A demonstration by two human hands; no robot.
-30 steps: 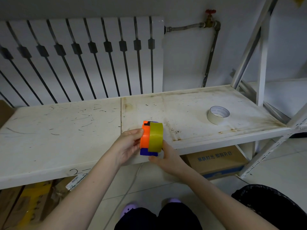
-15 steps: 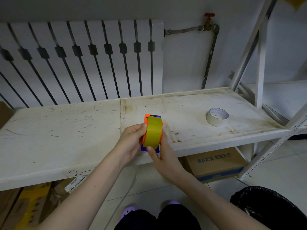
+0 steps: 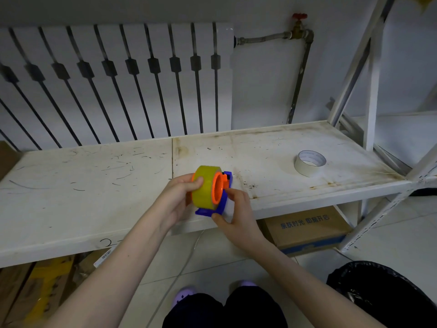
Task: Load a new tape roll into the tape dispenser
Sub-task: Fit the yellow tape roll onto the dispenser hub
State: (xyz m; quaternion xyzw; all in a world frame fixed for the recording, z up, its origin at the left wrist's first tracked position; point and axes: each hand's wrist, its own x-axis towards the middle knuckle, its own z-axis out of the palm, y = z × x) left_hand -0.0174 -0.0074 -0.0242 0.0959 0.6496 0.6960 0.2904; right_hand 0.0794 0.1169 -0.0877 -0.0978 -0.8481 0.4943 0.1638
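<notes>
A yellow tape roll (image 3: 205, 187) sits on the orange hub (image 3: 218, 188) of a blue tape dispenser (image 3: 222, 202), held in the air over the front edge of the white shelf (image 3: 94, 185). My left hand (image 3: 177, 202) grips the roll from the left, thumb on its yellow face. My right hand (image 3: 236, 214) holds the blue frame from the right and below, fingertips near the hub. The hub's open end faces right toward the camera.
A pale, near-empty tape roll (image 3: 309, 162) lies on the shelf at the right. A cardboard box (image 3: 307, 229) sits under the shelf, a black bin bag (image 3: 383, 294) on the floor at lower right. The radiator (image 3: 118, 79) and shelf posts (image 3: 373, 74) stand behind.
The dispenser and roll have been turned so the orange hub's open end now faces right; earlier the roll's yellow edge faced me. Both hands shifted slightly with it.
</notes>
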